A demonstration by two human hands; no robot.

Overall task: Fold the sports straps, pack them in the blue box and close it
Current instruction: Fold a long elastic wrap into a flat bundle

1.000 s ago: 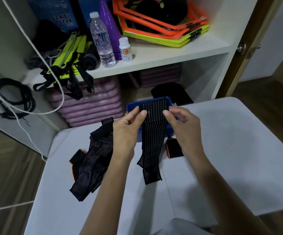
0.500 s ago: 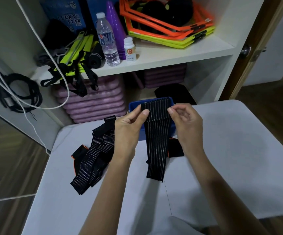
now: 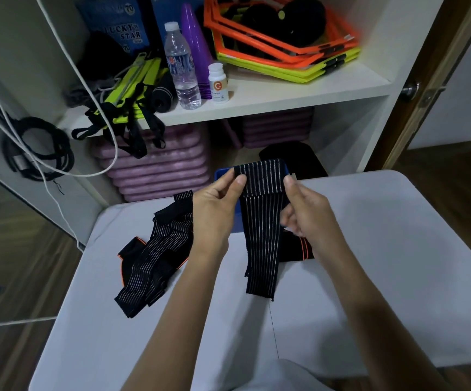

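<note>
A black sports strap with thin grey stripes (image 3: 261, 230) hangs doubled over between my hands above the white table (image 3: 384, 277). My left hand (image 3: 214, 213) pinches its top left corner and my right hand (image 3: 304, 213) pinches its top right edge. Behind the strap the blue box (image 3: 223, 174) sits at the table's far edge, mostly hidden. A heap of more black striped straps with orange trim (image 3: 155, 255) lies left of my left arm. Another black piece with orange trim (image 3: 296, 251) lies under my right wrist.
A white shelf unit stands behind the table with a water bottle (image 3: 182, 69), a white pill bottle (image 3: 217, 83), orange and yellow frames (image 3: 282, 52) and yellow-black straps (image 3: 129, 91). Purple pads (image 3: 155, 170) are stacked below. A wooden door (image 3: 437, 80) stands at the right.
The strap's hanging tail has become shorter and neater as my hands drew the fold up. My right hand's grip shifted slightly down the right edge. The view tilted a little.
</note>
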